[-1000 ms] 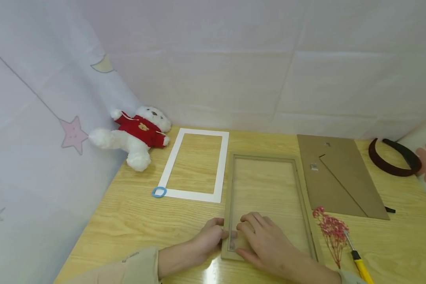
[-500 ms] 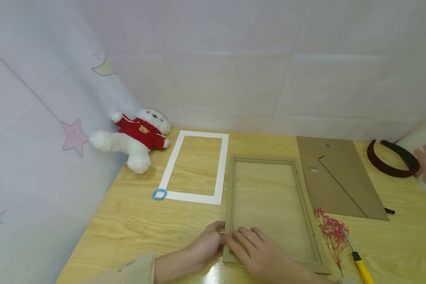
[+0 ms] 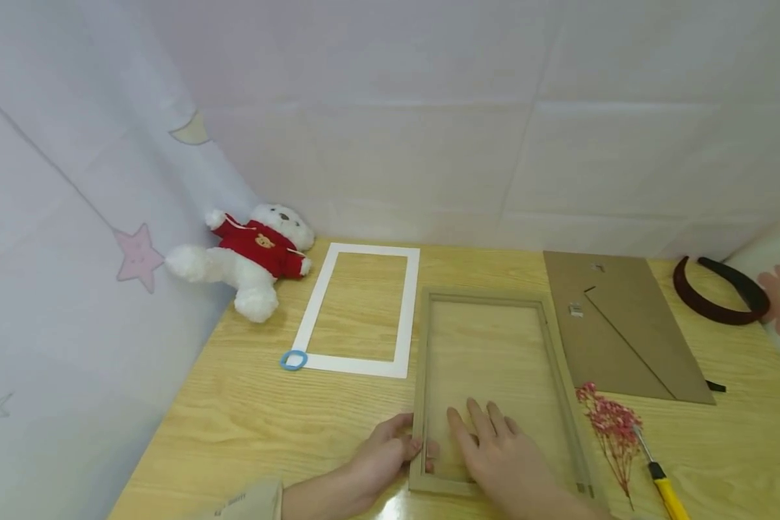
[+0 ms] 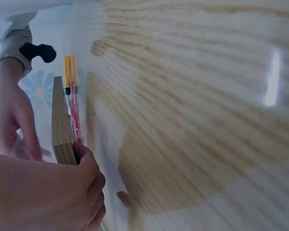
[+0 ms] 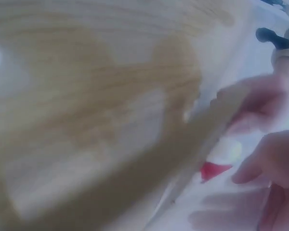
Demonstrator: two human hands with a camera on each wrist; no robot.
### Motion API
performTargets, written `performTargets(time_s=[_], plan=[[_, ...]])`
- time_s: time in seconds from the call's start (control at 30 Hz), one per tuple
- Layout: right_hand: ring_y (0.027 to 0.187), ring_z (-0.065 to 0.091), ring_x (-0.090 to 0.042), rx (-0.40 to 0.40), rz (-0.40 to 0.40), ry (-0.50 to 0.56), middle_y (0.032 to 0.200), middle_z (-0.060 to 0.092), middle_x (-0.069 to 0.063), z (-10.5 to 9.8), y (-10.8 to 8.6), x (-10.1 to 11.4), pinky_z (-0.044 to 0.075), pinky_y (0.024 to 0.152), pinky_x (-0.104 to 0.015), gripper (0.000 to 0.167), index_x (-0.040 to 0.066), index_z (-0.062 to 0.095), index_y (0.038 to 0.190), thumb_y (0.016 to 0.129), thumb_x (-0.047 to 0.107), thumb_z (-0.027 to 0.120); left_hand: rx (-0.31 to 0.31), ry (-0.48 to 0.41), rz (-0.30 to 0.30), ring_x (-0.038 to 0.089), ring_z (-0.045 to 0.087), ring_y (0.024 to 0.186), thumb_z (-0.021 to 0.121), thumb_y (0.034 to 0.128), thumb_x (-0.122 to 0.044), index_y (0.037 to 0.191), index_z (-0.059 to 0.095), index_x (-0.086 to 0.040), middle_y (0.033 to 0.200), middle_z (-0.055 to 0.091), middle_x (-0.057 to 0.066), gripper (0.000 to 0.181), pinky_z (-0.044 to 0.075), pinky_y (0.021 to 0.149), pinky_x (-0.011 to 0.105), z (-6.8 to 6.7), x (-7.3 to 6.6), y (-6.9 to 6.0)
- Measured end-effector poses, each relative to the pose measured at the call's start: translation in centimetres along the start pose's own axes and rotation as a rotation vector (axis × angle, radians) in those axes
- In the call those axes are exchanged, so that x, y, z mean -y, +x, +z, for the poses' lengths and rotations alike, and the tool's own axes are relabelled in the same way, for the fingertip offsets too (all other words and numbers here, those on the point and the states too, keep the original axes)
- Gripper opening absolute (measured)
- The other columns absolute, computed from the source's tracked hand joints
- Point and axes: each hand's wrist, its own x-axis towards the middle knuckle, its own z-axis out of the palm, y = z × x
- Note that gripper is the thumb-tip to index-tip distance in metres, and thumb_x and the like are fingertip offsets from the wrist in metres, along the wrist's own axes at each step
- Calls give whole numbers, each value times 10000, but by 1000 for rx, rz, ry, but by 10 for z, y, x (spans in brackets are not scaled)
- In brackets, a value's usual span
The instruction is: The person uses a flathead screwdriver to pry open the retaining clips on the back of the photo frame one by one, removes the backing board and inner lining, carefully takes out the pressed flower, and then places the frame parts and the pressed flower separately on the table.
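Observation:
A wooden picture frame (image 3: 419, 375) with a clear pane (image 3: 487, 347) in it lies in front of me, its lower left side raised off the table in the left wrist view. My left hand (image 3: 378, 461) grips that side, fingers curled beneath the edge. Over the lower part of the pane is my right hand (image 3: 510, 462), fingers straight and a little spread; whether it touches the pane I cannot tell. Left of the frame is a white mat board (image 3: 399, 318). The brown backboard (image 3: 630, 328) with its stand lies to the right.
A blue ring (image 3: 294, 360) sits on the mat board's corner. Pink dried flowers (image 3: 614, 422) and a yellow-handled screwdriver (image 3: 669, 495) lie right of the frame. A plush bear (image 3: 256, 249) is at back left, a dark red headband (image 3: 708, 309) at far right.
My right hand went to the frame's left edge beside the left hand, then moved right, over the pane, with its fingers spread. My left hand keeps its grip on the frame.

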Motion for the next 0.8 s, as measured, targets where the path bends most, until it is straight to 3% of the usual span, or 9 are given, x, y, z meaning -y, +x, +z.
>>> performTargets(time_s=[0.23,0.3,0.37,0.43,0.5,0.6,0.73,0.8], plan=[[721,703,-362,-148,-33,-49,1009,693,-241,-30,12,-22,571,519,-383,489,-50,595,1200,1074,47,132,-8,-33,37,228,684,832,491,976,37,1423,254,185,1037,643,182,527,564,819,406,1,9,-4],[741,705,-360,-154,-22,-35,1034,693,-235,-44,15,-31,567,509,-390,480,-48,577,1233,1079,59,135,-19,-27,54,245,683,854,523,960,46,1408,278,198,1034,636,183,533,572,787,416,1,9,-6],[754,707,-349,-142,-5,-8,1056,692,-224,-58,18,-41,552,474,-369,465,-40,564,1259,1070,41,147,-41,16,75,242,673,848,571,936,43,1388,326,199,1013,634,167,537,583,737,405,1,9,-8],[706,701,-317,-113,16,28,1052,697,-204,-72,20,-51,498,398,-289,378,-18,555,1267,1004,-34,283,-56,66,93,224,654,826,613,915,31,1374,363,192,1001,621,149,546,590,691,387,1,8,-10],[588,664,-254,-105,29,69,1034,704,-189,-84,23,-59,383,336,-195,425,-4,561,1256,883,-69,368,-66,121,117,202,631,791,644,900,15,1381,370,177,988,600,143,577,589,644,374,0,8,-13],[432,546,-199,-169,29,96,934,714,-169,-96,28,-69,192,321,-137,492,3,593,1193,754,-61,381,-74,198,161,174,610,746,672,884,6,1428,348,122,975,566,139,644,583,592,357,-3,9,-16],[383,496,-196,-260,16,69,757,681,-142,-108,37,-79,138,322,-147,467,-24,610,1131,809,-25,272,-66,268,220,144,606,678,669,880,25,1486,291,61,949,555,121,715,579,548,367,-6,12,-18],[389,517,-195,-248,21,67,740,672,-155,-115,40,-86,158,315,-154,431,-43,596,1126,838,1,279,-57,284,242,124,594,646,667,879,33,1491,284,59,920,550,105,722,577,540,381,-8,13,-19]])
